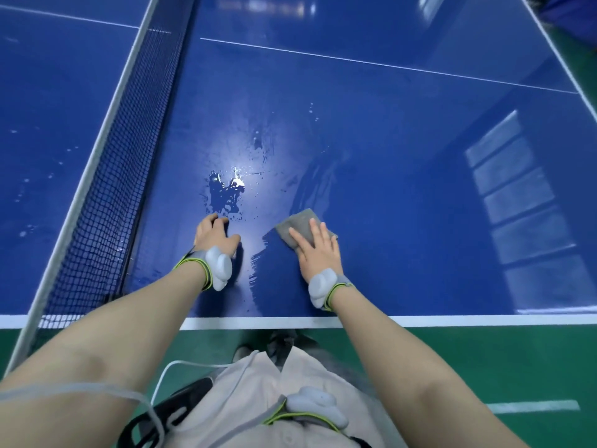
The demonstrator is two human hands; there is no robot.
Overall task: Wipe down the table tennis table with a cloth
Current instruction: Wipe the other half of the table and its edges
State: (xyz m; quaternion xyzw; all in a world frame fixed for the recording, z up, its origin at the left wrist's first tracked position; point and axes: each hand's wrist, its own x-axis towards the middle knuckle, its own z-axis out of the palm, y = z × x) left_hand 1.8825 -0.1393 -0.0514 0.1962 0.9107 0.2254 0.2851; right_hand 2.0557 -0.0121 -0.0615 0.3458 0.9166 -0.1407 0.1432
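On the blue table tennis table (403, 163), near its white front edge, my right hand (318, 250) lies flat with straight fingers pressing a grey cloth (297, 223) against the surface; nothing is clenched. Beside the cloth, a darker wet streak (274, 270) runs back toward the edge. My left hand (216, 232) rests on the tabletop with fingers bent, fingertips down, grasping nothing. Just beyond it sits a puddle of water (224, 192) with scattered droplets. At far left stands the net (109, 195). Both wrists carry grey strapped sensors (219, 268).
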